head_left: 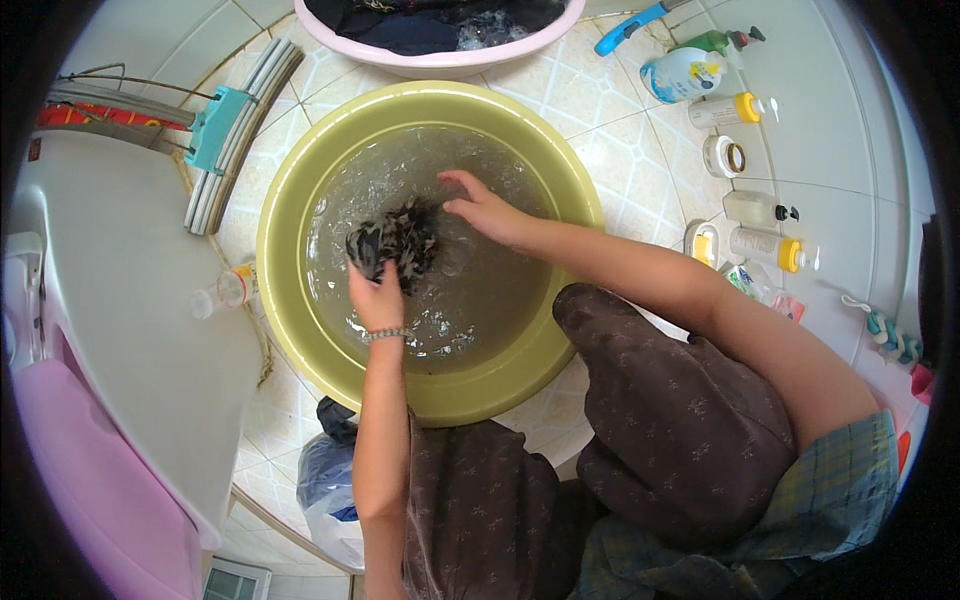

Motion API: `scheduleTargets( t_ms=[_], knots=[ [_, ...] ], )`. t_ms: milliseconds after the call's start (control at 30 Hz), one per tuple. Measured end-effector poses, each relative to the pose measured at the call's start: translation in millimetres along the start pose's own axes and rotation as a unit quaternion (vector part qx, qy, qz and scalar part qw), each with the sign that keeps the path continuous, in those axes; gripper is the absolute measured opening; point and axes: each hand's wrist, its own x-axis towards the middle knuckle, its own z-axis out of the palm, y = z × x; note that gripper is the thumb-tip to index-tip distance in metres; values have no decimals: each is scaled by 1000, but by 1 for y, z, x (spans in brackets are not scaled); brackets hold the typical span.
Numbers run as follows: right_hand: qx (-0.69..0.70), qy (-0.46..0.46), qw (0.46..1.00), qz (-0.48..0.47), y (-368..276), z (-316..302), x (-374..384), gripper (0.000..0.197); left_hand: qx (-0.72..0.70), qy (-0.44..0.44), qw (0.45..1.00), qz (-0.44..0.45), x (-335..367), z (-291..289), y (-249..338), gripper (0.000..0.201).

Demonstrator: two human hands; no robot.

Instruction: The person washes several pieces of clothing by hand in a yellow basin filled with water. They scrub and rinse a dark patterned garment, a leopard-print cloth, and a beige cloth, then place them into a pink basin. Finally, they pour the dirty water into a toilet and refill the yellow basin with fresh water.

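Observation:
A large olive-green basin [283, 200] holds murky grey water. Over its left half, my left hand [377, 298] grips a bunched wet cloth with a black and pale pattern [395, 240]. A beaded bracelet circles my left wrist. My right hand [480, 208] hovers just right of the cloth, thumb and fingers apart, with nothing in it. A small gap separates it from the cloth.
Beyond the basin stands a pink tub [440, 62] of dark wet clothes. A squeeze mop [225, 140] leans at the left beside a white bathtub-like fixture [130, 260]. Several bottles, including a white-blue one [680, 77], line the right wall. A plastic bag [328, 485] lies near-left.

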Motion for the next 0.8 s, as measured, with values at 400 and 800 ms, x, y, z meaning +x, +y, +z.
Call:
scheduleTargets(
  t_ms=[400,800],
  knots=[
    [-116,-6,992,-43,15,-7,-13,41,269,-277,922,-34,11,-16,-26,54],
    [-189,22,975,-116,-10,-17,-20,52,165,-161,972,51,-2,-24,-59,49]
  ],
)
